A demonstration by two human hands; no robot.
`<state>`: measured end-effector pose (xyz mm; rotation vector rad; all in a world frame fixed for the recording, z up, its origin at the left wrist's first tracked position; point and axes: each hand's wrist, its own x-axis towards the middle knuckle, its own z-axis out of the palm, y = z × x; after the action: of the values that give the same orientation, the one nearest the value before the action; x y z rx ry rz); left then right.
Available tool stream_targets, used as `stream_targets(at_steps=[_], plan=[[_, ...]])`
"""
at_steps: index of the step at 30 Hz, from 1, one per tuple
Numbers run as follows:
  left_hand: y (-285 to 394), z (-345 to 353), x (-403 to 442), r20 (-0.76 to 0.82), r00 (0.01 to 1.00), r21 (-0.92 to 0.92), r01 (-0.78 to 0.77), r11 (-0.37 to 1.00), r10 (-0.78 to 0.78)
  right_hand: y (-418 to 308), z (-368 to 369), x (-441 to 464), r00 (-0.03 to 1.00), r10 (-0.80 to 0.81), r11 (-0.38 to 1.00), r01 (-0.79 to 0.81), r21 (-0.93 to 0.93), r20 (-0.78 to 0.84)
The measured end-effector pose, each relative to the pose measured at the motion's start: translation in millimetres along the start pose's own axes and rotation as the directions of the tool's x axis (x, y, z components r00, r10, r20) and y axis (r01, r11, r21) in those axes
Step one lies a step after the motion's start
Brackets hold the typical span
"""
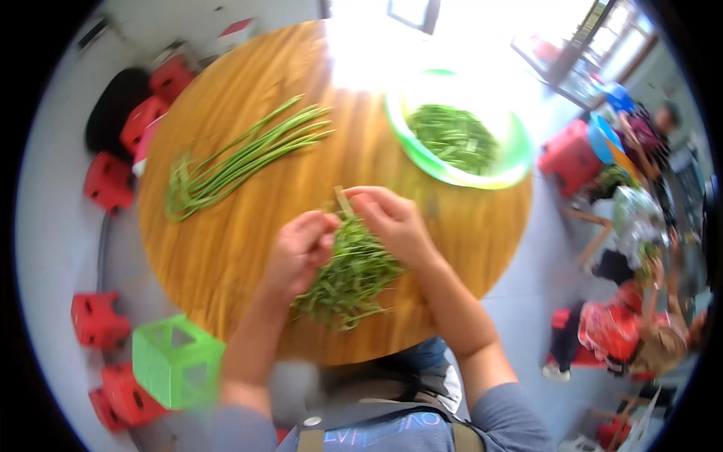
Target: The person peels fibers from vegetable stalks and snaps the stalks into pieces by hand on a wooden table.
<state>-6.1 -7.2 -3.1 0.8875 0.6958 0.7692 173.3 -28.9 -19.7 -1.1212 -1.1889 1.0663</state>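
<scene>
My left hand point(305, 245) is closed, its fingertips pinched together above a heap of green leaves and stem scraps point(350, 275) near the table's front edge. My right hand point(384, 218) is closed on a short pale green stem point(343, 202) that sticks up between thumb and fingers. What my left fingertips pinch is too small to make out. A loose bunch of long green stems point(248, 162) lies at the table's left. At the back right stands a green-rimmed bowl point(425, 158) with cut green pieces point(454, 139) inside.
The round wooden table point(211, 256) stands before me. Red stools point(109, 181) line the left side, with a green stool point(177, 361) at the lower left. Two people sit at the right, near a blue basin point(604, 138) and plastic bags point(636, 218).
</scene>
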Motion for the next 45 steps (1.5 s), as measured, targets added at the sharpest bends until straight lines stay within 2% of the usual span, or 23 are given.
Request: stream_targets(at_steps=[1, 2, 3, 5, 6, 7, 10, 11, 21, 24, 25, 27, 31, 35, 37, 39, 40, 41, 42, 45], plan=[[1, 5, -1, 0.028, 0.999, -0.011, 0.021, 1.000, -0.021, -7, 2, 0, 0.998, 0.054, 0.998, -0.054, 0.018, 0.012], [-2, 5, -2, 0.054, 0.998, -0.039, 0.034, 0.999, -0.032, -11, 2, 0, 0.983, 0.180, 0.974, -0.184, 0.135, 0.043], [-7, 3, 1, 0.093, 0.995, -0.069, 0.048, 0.996, -0.041, -15, 2, -1, 0.969, 0.226, 0.955, -0.241, 0.172, 0.100], [-25, -3, 10, 0.092, 0.996, 0.029, -0.014, 0.999, 0.012, -4, 9, 0, 0.987, 0.061, 0.981, -0.087, 0.171, 0.149], [-21, -3, 9, 0.116, 0.993, 0.026, 0.011, 1.000, -0.014, -2, 10, 0, 0.987, -0.023, 0.985, -0.005, 0.172, 0.160], [-17, -4, 8, 0.140, 0.989, 0.025, 0.037, 0.999, -0.040, -2, 11, -1, 0.989, 0.023, 0.971, -0.057, 0.231, 0.144], [-18, -1, 7, 0.154, 0.978, -0.163, 0.162, 0.973, -0.137, -11, 9, -1, 0.984, 0.158, 0.942, -0.175, 0.288, 0.081], [-16, 0, 7, 0.154, 0.976, -0.148, 0.180, 0.973, -0.157, -11, 5, -1, 0.976, 0.217, 0.962, -0.216, 0.166, 0.011], [-18, -6, 9, 0.175, 0.964, -0.137, 0.224, 0.965, -0.199, -7, 0, 1, 0.984, 0.179, 0.971, -0.175, 0.164, -0.006], [-19, -8, 9, 0.123, 0.976, -0.086, 0.191, 0.978, -0.180, -5, 4, 0, 0.996, -0.082, 0.995, 0.080, -0.061, -0.028], [-19, -8, 9, 0.097, 0.981, -0.065, 0.172, 0.983, -0.166, -5, 8, -2, 0.963, -0.271, 0.945, 0.268, -0.187, 0.012], [-20, -7, 9, 0.049, 0.992, -0.097, 0.124, 0.987, -0.120, -3, 18, -7, 0.794, -0.586, 0.701, 0.597, -0.390, 0.162], [-21, -8, 7, -0.004, 0.996, -0.084, 0.086, 0.993, -0.086, -3, 26, -10, 0.689, -0.682, 0.539, 0.700, -0.468, 0.245], [-24, -7, 10, -0.044, 0.996, -0.134, 0.065, 0.989, -0.072, -8, 32, -16, 0.632, -0.716, 0.507, 0.763, -0.400, 0.298], [-27, -8, 16, -0.075, 0.997, -0.165, -0.006, 0.986, -0.007, -17, 37, -22, 0.672, -0.693, 0.568, 0.732, -0.377, 0.262], [-18, -10, 16, -0.013, 0.998, -0.244, 0.049, 0.969, -0.054, -17, 28, -19, 0.745, -0.641, 0.672, 0.661, -0.334, 0.184], [-13, -10, 15, 0.020, 0.997, -0.284, 0.079, 0.956, -0.076, -22, 23, -17, 0.844, -0.520, 0.799, 0.534, -0.276, 0.128], [-10, -10, 13, 0.054, 0.994, -0.285, 0.111, 0.952, -0.100, -19, 15, -14, 0.952, -0.299, 0.948, 0.304, -0.094, 0.068], [-10, -10, 13, 0.078, 0.992, -0.279, 0.119, 0.953, -0.101, -15, 6, -12, 0.997, -0.050, 0.994, 0.044, 0.102, 0.056], [-11, -11, 12, 0.140, 0.984, -0.262, 0.145, 0.954, -0.111, -15, -15, -2, 0.997, 0.018, 0.983, -0.004, 0.185, -0.073]])
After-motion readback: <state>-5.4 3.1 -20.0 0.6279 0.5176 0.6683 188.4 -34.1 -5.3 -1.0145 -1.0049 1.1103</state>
